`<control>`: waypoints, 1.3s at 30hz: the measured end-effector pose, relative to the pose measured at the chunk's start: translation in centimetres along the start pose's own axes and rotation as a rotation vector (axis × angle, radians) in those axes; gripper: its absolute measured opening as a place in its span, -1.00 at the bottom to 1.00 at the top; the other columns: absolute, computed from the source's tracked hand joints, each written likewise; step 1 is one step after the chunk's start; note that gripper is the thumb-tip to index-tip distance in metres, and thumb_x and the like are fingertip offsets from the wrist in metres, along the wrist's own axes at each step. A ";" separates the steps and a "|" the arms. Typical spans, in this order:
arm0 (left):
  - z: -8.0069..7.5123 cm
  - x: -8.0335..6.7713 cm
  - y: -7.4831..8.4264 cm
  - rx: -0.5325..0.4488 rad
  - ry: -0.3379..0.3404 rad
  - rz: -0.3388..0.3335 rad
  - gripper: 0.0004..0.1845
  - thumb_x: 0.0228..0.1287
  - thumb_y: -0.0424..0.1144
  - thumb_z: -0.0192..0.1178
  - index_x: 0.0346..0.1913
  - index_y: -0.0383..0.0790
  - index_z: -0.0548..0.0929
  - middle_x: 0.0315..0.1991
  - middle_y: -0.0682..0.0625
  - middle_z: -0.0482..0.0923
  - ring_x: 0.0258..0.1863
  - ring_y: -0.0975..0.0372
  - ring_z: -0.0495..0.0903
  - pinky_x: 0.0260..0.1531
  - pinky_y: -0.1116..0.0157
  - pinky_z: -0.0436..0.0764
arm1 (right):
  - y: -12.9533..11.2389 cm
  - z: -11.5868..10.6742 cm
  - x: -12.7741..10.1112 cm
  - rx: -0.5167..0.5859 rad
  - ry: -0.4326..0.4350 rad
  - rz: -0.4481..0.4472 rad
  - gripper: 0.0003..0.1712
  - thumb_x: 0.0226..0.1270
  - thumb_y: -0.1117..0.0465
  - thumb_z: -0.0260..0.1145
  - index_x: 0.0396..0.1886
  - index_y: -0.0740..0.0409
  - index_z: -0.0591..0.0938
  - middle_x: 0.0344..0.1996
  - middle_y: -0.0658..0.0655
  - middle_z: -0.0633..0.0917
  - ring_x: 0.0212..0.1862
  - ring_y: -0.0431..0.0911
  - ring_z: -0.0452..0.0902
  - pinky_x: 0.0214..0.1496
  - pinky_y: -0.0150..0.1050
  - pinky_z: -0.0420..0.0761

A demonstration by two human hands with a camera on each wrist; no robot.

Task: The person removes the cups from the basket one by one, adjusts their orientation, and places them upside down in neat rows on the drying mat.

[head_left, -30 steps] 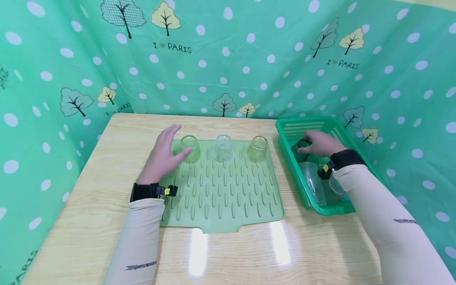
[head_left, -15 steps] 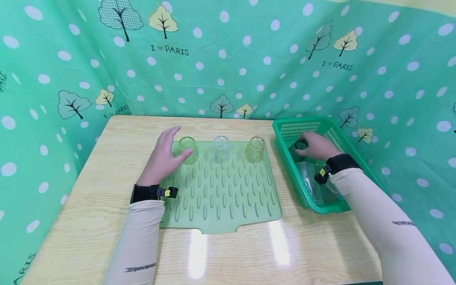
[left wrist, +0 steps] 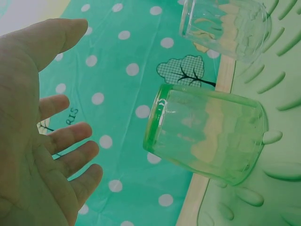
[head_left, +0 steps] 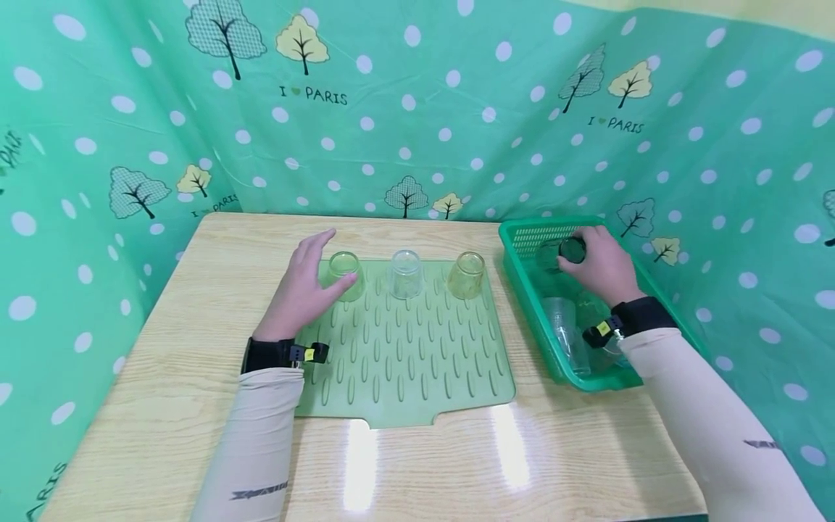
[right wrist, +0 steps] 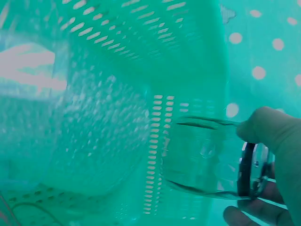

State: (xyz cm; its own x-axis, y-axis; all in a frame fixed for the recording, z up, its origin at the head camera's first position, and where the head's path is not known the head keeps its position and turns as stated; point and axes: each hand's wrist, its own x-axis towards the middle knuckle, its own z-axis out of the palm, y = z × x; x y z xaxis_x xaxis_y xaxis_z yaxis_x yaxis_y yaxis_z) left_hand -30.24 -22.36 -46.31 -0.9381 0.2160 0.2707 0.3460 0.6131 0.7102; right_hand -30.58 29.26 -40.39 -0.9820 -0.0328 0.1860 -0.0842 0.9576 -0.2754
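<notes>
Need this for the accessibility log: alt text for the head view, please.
A person's right hand grips a clear dark-based glass inside a green perforated plastic basket at the right of a wooden table. The left hand rests open beside the leftmost of three upturned cups on a green ribbed drying mat.

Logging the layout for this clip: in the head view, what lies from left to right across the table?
Left hand → green cup → clear cup → yellow cup → green basket, where the right hand holds a dark-bottomed glass.
</notes>
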 end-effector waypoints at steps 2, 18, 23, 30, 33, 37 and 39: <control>0.0 -0.1 0.1 -0.003 -0.002 0.003 -0.02 0.33 0.27 0.30 0.67 0.17 0.04 0.62 -0.08 0.06 0.59 -0.07 0.07 0.45 -0.31 0.22 | -0.6 -0.2 -0.2 0.006 0.069 -0.029 -0.33 0.39 0.09 0.41 0.33 0.41 0.46 0.15 0.46 0.47 0.01 0.34 0.51 -0.10 0.29 0.58; 0.2 0.1 1.8 0.006 0.004 0.080 -0.03 0.32 0.21 0.34 0.66 0.14 0.07 0.59 -0.08 0.12 0.57 -0.02 0.11 0.46 -0.23 0.26 | -10.8 1.2 -1.8 0.113 0.242 -0.337 -0.38 0.25 0.14 0.55 0.22 0.32 0.55 -0.04 0.31 0.57 -0.21 0.11 0.53 -0.28 0.01 0.63; 0.5 -0.1 2.4 0.003 -0.003 0.100 -0.02 0.31 0.21 0.35 0.66 0.14 0.08 0.59 -0.07 0.13 0.56 0.00 0.12 0.47 -0.21 0.27 | -13.8 2.9 -1.9 0.134 0.211 -0.396 -0.38 0.27 0.11 0.54 0.22 0.30 0.56 -0.01 0.26 0.59 -0.19 0.06 0.52 -0.30 -0.04 0.61; 0.8 -0.1 3.1 0.019 -0.013 0.129 0.04 0.22 0.19 0.44 0.66 0.14 0.09 0.59 -0.04 0.13 0.55 0.01 0.15 0.47 -0.20 0.27 | -17.3 4.6 -1.7 0.174 0.188 -0.464 -0.37 0.26 0.11 0.54 0.22 0.30 0.56 0.03 0.25 0.63 -0.07 0.08 0.61 -0.16 -0.05 0.71; 0.8 -0.1 3.4 0.028 -0.025 0.153 0.10 0.15 0.15 0.51 0.66 0.15 0.09 0.59 -0.03 0.14 0.55 0.02 0.16 0.47 -0.19 0.27 | -18.7 5.3 -1.7 0.181 0.150 -0.477 -0.36 0.28 0.10 0.53 0.26 0.30 0.55 0.07 0.25 0.65 -0.02 0.08 0.64 -0.10 -0.06 0.73; 0.9 -0.2 3.8 0.016 -0.062 0.194 0.13 0.13 0.09 0.55 0.66 0.14 0.08 0.60 -0.01 0.12 0.56 0.03 0.14 0.47 -0.17 0.28 | -20.4 6.5 -1.8 0.182 0.100 -0.491 -0.34 0.31 0.07 0.52 0.29 0.29 0.55 0.12 0.25 0.66 0.09 0.09 0.63 0.08 -0.06 0.71; 0.9 -0.4 3.9 0.014 -0.084 0.200 0.13 0.12 0.06 0.56 0.66 0.15 0.08 0.61 -0.01 0.10 0.57 0.03 0.12 0.46 -0.18 0.30 | -21.2 7.1 -1.9 0.181 0.086 -0.507 -0.34 0.32 0.04 0.51 0.29 0.28 0.55 0.12 0.24 0.66 0.12 0.08 0.63 0.12 -0.07 0.70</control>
State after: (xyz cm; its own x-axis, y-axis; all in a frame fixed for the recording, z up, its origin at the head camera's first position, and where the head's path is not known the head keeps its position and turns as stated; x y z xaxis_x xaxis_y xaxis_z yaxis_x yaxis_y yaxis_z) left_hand -28.54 -19.33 -44.26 -0.8486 0.3969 0.3499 0.5261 0.5619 0.6384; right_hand -28.10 6.97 -41.58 -0.7942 -0.4468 0.4118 -0.5787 0.7630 -0.2882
